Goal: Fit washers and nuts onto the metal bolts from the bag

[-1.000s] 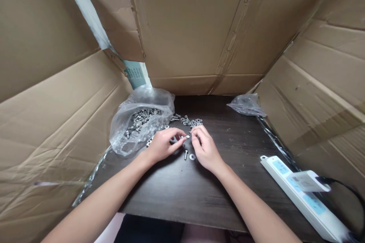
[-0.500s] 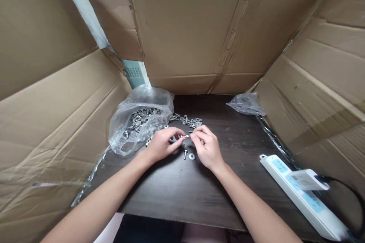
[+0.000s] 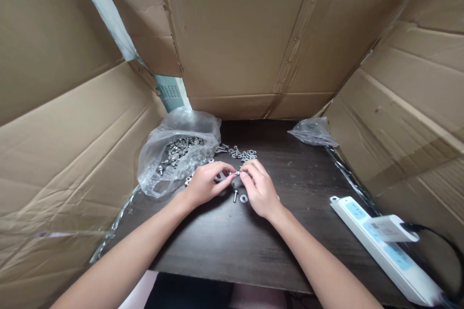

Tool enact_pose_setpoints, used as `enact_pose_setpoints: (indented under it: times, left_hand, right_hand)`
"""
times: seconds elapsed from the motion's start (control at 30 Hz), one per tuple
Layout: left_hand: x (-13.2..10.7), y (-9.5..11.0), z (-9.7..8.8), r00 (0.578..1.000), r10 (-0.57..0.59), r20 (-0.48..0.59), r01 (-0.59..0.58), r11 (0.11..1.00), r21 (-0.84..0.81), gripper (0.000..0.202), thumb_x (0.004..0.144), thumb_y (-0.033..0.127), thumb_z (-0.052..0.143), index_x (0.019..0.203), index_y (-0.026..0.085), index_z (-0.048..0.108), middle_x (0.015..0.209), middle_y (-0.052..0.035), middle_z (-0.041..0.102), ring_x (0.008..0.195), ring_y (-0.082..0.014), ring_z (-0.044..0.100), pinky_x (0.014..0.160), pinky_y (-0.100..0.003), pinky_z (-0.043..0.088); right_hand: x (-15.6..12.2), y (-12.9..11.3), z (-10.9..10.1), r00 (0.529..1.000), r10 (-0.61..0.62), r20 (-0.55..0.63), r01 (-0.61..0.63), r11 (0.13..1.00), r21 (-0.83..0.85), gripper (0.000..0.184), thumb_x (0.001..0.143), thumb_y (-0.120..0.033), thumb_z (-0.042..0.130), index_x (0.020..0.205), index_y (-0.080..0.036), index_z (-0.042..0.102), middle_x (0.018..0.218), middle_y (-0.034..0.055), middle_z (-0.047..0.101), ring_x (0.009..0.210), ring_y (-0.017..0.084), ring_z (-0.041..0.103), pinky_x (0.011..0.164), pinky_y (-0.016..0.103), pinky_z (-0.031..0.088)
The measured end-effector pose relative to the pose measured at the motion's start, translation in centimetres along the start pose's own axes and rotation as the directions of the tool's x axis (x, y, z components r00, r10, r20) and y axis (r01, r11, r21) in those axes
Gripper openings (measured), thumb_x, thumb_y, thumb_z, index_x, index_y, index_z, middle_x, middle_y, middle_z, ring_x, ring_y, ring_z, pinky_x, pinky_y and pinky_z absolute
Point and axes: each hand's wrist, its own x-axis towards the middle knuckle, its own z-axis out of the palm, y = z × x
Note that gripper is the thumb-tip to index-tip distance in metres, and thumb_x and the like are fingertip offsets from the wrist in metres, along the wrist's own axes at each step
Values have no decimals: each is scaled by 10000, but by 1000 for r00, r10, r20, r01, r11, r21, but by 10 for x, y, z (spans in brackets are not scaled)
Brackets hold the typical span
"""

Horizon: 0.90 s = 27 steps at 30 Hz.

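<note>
Between my two hands is a small silver bolt [image 3: 237, 173] with what looks like a nut on it. My left hand [image 3: 207, 184] pinches one end between thumb and fingertips. Thumb and fingers of my right hand [image 3: 260, 188] close on the other end. Just below them, another bolt [image 3: 235, 196] and a flat washer [image 3: 243, 199] lie on the dark table. Beyond my hands sits a pile of loose nuts, washers and bolts [image 3: 248, 154]. A few small pieces are partly hidden by my left hand.
An open clear plastic bag [image 3: 155, 154] full of bolts and nuts stands at the left. A smaller plastic bag [image 3: 312, 131] lies at the back right. The white power strip [image 3: 380, 260] with a plugged-in adapter runs along the right. Cardboard walls [image 3: 250, 34] surround the table [image 3: 203, 241].
My right hand's fingers have shifted their pinch and come closer together on the bolt's end. The left hand holds still.
</note>
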Motion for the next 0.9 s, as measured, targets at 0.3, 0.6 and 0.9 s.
enact_pose_setpoints:
  times: [0.3,0.6,0.9]
  left_hand:
    - [1,0,1,998,55,26,-56,998,35,90,956,225,615,977,157,670,853,-33,728,738,-127,678,670,-226,537]
    - [1,2,2,998,61,22,-62,998,2,135,990,258,588,1004,156,676,901,-58,737,774,-137,679,734,-256,557]
    - [1,0,2,999,32,37,-33,999,13,141,974,258,594,989,160,695,877,-50,740,755,-134,682,708,-247,553]
  right_hand:
    - [1,3,1,995,-60,75,59,998,5,221,1025,-253,387,829,-203,475,915,63,543,860,199,530,784,340,424]
    - [2,7,3,995,19,96,-23,999,47,413,1071,-331,340,683,-203,401,653,4,481,617,153,464,611,299,344]
    - [-1,7,3,997,5,81,-10,998,61,234,1010,-276,421,798,-202,485,761,15,556,687,162,515,663,286,386]
